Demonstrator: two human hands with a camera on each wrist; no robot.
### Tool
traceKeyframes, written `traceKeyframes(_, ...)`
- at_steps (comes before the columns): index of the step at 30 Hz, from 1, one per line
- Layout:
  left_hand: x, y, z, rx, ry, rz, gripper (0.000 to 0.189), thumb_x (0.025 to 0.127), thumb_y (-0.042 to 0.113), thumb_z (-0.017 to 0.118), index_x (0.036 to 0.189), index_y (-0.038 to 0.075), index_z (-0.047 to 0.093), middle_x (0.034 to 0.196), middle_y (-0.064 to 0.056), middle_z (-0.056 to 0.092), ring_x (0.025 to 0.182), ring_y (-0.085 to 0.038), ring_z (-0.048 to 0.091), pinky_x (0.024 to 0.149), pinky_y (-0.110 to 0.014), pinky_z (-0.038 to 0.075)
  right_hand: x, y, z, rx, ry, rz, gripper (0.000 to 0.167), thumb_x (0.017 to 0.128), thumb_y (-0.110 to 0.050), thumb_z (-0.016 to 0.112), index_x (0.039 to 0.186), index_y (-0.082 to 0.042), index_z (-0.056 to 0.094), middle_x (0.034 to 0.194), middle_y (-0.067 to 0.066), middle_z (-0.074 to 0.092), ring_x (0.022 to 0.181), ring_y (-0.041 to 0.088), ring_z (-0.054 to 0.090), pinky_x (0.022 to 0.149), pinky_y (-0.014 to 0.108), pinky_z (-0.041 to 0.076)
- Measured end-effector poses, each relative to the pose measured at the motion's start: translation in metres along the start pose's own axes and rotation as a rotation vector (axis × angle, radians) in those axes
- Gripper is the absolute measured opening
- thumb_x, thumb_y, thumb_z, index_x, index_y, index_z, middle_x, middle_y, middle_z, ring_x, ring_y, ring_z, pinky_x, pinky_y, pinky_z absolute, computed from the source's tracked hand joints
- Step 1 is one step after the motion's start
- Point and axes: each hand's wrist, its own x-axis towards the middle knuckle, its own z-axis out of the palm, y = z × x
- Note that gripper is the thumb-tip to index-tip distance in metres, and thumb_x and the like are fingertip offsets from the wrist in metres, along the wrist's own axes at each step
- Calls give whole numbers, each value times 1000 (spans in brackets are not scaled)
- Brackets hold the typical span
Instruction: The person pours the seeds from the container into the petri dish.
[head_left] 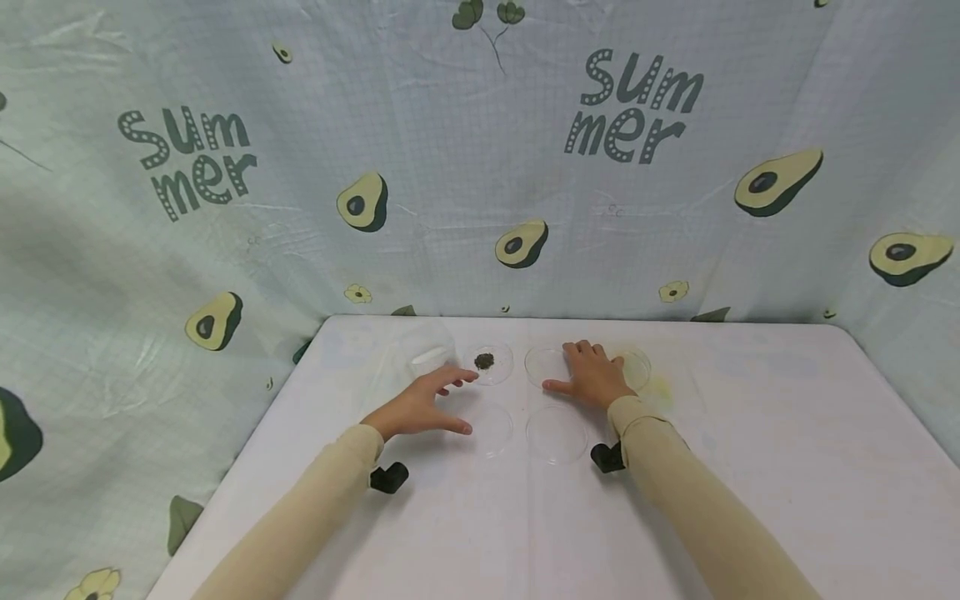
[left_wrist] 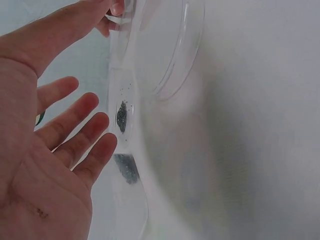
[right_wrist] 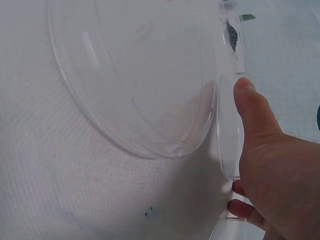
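My left hand (head_left: 423, 404) is above the table with thumb and fingers spread and nothing in its palm. Beside its fingertips, a clear petri dish (head_left: 504, 371) contains a small heap of dark dried bits (head_left: 484, 361). Another clear dish (head_left: 491, 431) lies by the left thumb. My right hand (head_left: 595, 377) reaches over the right edge of a clear dish (head_left: 542, 367) in the back row. In the right wrist view its thumb (right_wrist: 250, 102) is straight along that dish, and fingertips lie near the dish's other end; whether they press it cannot be told.
A clear plastic bag (head_left: 408, 346) lies left of the dishes. Another clear dish (head_left: 556, 435) stands in the front row. Behind the right hand, a dish (head_left: 637, 367) has a yellowish tint around it. A printed cloth (head_left: 450, 167) hangs behind the white table (head_left: 487, 533).
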Motion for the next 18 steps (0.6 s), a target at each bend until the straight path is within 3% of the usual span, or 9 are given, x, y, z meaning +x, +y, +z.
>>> traceKeyframes(7, 2, -3, 9, -15, -36, 10, 85, 70, 31, 87, 142, 14, 46, 143, -8, 49, 129, -29, 46, 106, -47, 41, 1, 1, 2, -7, -17, 6, 89, 83, -61, 64, 147, -5, 37, 145, 22, 42, 134, 42, 38, 101, 73, 30)
traceKeyframes(18, 4, 0, 16, 62, -66, 9, 85, 69, 31, 87, 141, 14, 47, 142, 0, 49, 127, -24, 46, 106, -44, 42, 1, -3, -6, -51, -26, -4, 88, 83, -62, 63, 145, -5, 40, 143, 21, 44, 131, 41, 41, 100, 72, 33)
